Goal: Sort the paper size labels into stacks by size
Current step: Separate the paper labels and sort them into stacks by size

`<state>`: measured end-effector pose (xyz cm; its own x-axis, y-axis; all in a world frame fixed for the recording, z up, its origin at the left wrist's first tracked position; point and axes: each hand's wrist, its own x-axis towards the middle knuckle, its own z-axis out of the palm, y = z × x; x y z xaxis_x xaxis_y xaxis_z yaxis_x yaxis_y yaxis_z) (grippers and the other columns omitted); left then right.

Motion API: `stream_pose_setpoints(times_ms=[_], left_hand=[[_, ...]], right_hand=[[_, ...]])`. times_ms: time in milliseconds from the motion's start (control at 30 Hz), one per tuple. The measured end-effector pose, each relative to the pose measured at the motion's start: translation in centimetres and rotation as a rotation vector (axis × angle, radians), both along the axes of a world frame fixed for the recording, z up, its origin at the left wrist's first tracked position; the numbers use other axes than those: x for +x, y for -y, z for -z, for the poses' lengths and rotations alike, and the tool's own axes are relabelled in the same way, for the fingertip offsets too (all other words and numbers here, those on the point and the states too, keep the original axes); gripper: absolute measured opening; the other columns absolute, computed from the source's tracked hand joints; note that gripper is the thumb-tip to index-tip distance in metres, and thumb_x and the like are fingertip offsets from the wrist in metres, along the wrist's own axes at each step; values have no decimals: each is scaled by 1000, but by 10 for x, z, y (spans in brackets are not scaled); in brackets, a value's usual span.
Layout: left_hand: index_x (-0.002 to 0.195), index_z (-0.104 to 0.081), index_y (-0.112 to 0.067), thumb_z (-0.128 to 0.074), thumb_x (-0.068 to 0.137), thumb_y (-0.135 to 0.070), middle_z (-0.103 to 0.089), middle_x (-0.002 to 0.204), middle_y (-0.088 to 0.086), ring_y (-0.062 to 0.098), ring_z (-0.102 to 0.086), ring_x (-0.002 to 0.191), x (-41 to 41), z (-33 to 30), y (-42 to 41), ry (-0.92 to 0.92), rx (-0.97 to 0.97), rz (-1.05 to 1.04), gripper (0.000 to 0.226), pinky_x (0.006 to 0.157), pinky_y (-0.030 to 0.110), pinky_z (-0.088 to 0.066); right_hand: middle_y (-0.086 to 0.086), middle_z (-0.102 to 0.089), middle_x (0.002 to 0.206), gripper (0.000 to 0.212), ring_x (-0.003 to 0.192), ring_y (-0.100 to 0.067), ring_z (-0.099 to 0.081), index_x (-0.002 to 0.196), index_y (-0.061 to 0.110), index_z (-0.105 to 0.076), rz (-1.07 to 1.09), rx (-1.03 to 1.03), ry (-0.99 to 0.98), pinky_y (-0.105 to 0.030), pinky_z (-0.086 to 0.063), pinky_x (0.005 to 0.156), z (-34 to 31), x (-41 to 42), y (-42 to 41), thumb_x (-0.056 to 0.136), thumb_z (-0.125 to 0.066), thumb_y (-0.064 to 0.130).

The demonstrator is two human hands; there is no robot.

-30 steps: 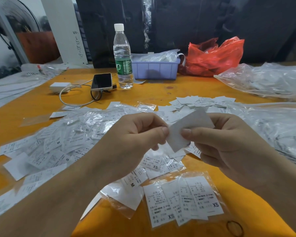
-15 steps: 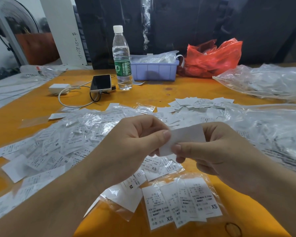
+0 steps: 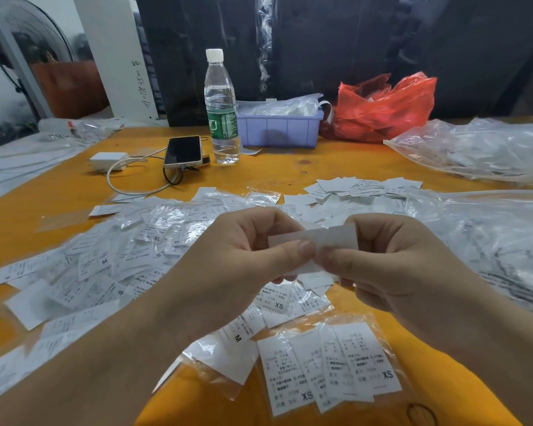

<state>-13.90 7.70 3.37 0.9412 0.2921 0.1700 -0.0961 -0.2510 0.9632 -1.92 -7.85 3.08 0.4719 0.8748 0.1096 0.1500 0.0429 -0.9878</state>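
- A clear water bottle (image 3: 221, 109) with a white cap and green label is seen upright at the far side of the orange table (image 3: 290, 170).
- Just left of the bottle, a dark-screened phone (image 3: 183, 151) is laid flat, with a cable plugged in.
- Further left of the bottle, a white charger block (image 3: 108, 157) is placed.
- Just right of the bottle, a lilac plastic bin (image 3: 279, 130) is set.
- Further right of the bottle, past the bin, a crumpled red plastic bag (image 3: 385, 109) is found.
- Far to the left behind the bottle, a standing fan (image 3: 28, 53) is partly seen.
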Motion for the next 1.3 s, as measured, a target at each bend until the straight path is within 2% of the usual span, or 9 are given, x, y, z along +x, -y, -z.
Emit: stream_pose_setpoints(times_ms=[233, 400, 567, 667, 733, 867, 1067, 1200, 1300], left_hand=[[80, -73, -21, -70, 73, -31, -70, 76, -5, 7, -63, 68, 1, 0, 0, 4, 4, -11, 12, 60, 15, -49], [85, -73, -23, -71, 74, -30, -71, 79, -2, 11, -65, 70, 1, 1, -1, 3, 14, 5, 13, 63, 20, -53], [86, -73, -21, -71, 73, -22, -70, 79, -1, 10, -63, 69, -1, 0, -4, 4, -3, 31, 13, 63, 19, -52], [85, -73, -21, -71, 73, -20, -69, 77, 1, 11, -63, 68, -1, 2, -4, 17, 12, 20, 12, 63, 19, -51], [84, -73, -23, -73, 73, -22, -69, 75, 2, 11, -63, 67, 0, 4, -4, 28, 29, -9, 11, 63, 21, -52], [83, -73, -24, -75, 72, -24, -70, 73, 1, 10, -64, 64, 1, 5, -4, 54, 52, -36, 11, 61, 20, -52], [84, -72, -26, -80, 68, -31, -70, 77, -1, 11, -65, 72, 0, 4, -3, 66, 29, 57, 18, 65, 20, -51], [83, -71, -27, -76, 67, -39, -70, 77, 0, 15, -64, 72, 0, 3, -4, 96, 73, 14, 21, 65, 23, -52], [77, -69, -25, -80, 69, -31, -64, 68, -6, 9, -57, 62, 1, 3, -4, 104, 103, -47, 15, 56, 16, -45]], right_hand=[[3, -53, 49, 11, 38, -8, -25, 73, 9, -73, -63, 1, -43, -16, -24, 38, -3, -1, 1, 73, -66, 17], [2, -55, 50, 22, 39, -6, -38, 62, 9, -65, 10, 25, 18, -13, -29, 39, -4, -3, 0, 69, -84, 17], [1, -55, 53, 9, 43, -13, -31, 73, 11, -73, 9, -4, 25, -20, -22, 42, -2, -1, 1, 76, -72, 19], [2, -56, 54, 8, 40, -1, -45, 74, 3, -70, 20, 46, 61, -8, -33, 43, -1, 1, 2, 81, -73, 5], [6, -55, 53, 8, 43, 1, -49, 73, 6, -69, 19, 48, 101, -5, -34, 44, 1, 2, 1, 76, -70, 14], [5, -54, 56, 11, 41, -1, -45, 70, 15, -69, 21, 23, 179, -7, -31, 43, 6, 2, -1, 73, -69, 26], [8, -34, 47, 35, 42, -7, -26, 59, 10, -53, 83, 70, 222, -16, -24, 43, 10, 6, -2, 71, -77, 32], [7, -43, 50, 26, 42, -6, -32, 67, 8, -62, 48, 104, 227, -12, -27, 44, 9, 5, -2, 73, -77, 28], [-9, -52, 62, 19, 45, -9, -33, 79, 13, -69, 30, 125, 248, -21, -28, 46, 7, 4, 0, 74, -73, 30]])
